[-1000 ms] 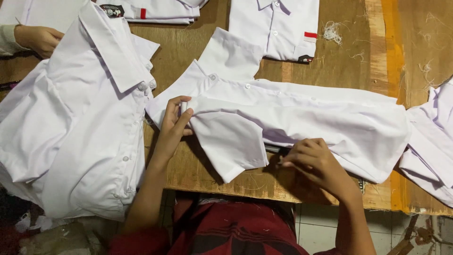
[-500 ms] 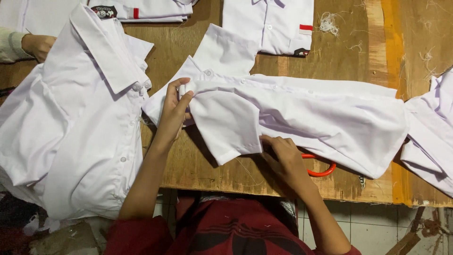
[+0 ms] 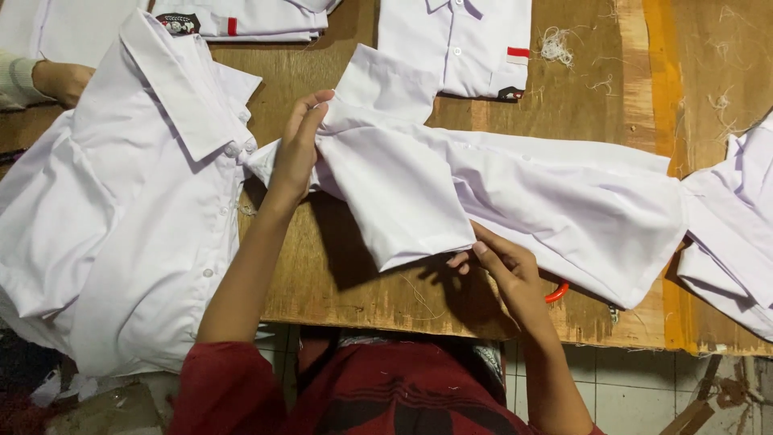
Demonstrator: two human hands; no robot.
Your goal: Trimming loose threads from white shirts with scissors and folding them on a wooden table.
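Head view: the white shirt (image 3: 515, 189) lies across the middle of the wooden table (image 3: 354, 282), reaching its near edge. It looks thin, limp and light, creasing easily; hems and folds give the best hold. Left hand (image 3: 296, 149), fingers together, pinches its collar end. Right hand (image 3: 501, 270) pinches the folded sleeve's lower hem.

I see my left hand (image 3: 296, 149) reaching far up the middle left, fingers straight and pressed together, pointing away from me, thumb tucked to the right side. Its forearm runs bare from a red sleeve near my body. My right hand (image 3: 503, 270) sits nearer, right of centre, fingers curled and pinched upward, wrist bent, forearm angling back toward me.
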